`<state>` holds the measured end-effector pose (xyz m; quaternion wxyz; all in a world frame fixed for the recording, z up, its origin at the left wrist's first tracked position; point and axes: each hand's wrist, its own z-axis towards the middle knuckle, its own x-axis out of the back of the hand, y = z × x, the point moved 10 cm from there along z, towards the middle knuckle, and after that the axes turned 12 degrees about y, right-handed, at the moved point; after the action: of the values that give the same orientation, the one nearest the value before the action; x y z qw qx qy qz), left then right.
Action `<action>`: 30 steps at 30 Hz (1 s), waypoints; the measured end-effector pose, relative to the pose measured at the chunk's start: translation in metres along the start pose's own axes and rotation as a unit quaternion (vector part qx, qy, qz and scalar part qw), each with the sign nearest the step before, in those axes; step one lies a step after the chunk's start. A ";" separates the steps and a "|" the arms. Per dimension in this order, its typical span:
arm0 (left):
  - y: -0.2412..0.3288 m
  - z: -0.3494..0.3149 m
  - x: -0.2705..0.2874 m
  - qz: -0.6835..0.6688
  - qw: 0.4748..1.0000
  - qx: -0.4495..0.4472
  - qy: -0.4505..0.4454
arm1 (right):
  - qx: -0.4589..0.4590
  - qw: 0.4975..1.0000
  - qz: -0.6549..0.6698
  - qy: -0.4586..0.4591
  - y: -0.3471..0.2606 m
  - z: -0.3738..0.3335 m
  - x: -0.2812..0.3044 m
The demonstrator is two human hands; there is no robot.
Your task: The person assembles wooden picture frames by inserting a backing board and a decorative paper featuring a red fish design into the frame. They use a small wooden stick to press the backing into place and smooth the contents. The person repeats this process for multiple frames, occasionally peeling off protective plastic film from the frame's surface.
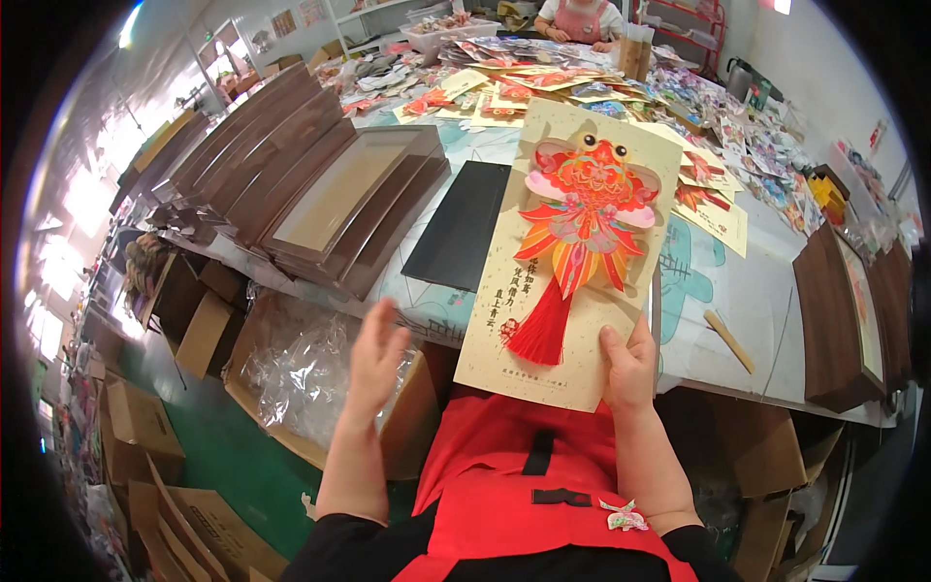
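- Over the near edge of the tabletop (766,291), a tall beige card (589,335) is held up at a slight tilt, its face toward the camera.
- On the card sits a red and orange goldfish ornament (593,184) with bulging eyes, pink fins and a red tassel (543,325) hanging below; dark lettering runs beside the tassel.
- The right hand (630,369) grips the card by its lower right edge, thumb on the front; the other fingers are partly hidden behind it.
- The left hand (378,349) is raised to the left of the card, apart from it, fingers loosely extended and slightly blurred.
- Between card and boxes lies a flat black board (456,223).
- To the left stand brown boxes (242,165) with clear covers, close together; more brown boxes (839,320) stand at the far right.
- A wooden stick (729,341) lies right of the card.
- Behind, similar cards (543,82) are heaped, and a co-worker (582,19) sits beyond.
- Below the left hand, an open carton (412,417) holds crumpled clear plastic (310,373).
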<state>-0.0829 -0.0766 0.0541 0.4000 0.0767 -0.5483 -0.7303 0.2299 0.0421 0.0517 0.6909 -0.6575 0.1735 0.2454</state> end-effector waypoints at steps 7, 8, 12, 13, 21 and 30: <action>0.068 0.001 -0.091 -0.372 0.908 0.150 -0.122 | 0.017 0.992 -0.113 -0.057 -0.002 -0.009 0.001; 0.069 0.002 -0.090 -0.366 0.917 0.123 -0.100 | 0.026 0.986 -0.149 -0.070 -0.001 -0.012 0.000; 0.073 0.000 -0.091 -0.385 0.915 0.109 -0.047 | 0.044 0.989 -0.134 -0.053 0.003 -0.010 0.001; 0.073 -0.001 -0.091 -0.395 0.910 0.114 -0.045 | 0.022 0.992 -0.116 -0.049 0.005 -0.009 0.000; 0.059 -0.002 -0.083 -0.388 0.912 0.128 -0.029 | -0.014 0.995 -0.084 -0.042 0.010 -0.012 -0.004; 0.021 0.015 -0.094 -0.555 0.789 0.253 -0.072 | -0.054 0.970 -0.018 -0.237 -0.004 -0.033 -0.064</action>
<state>-0.0180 -0.0044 0.0477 -0.1482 0.4133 -0.6039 -0.6653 0.1822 0.0019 0.0885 0.6802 -0.6199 -0.0207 0.3907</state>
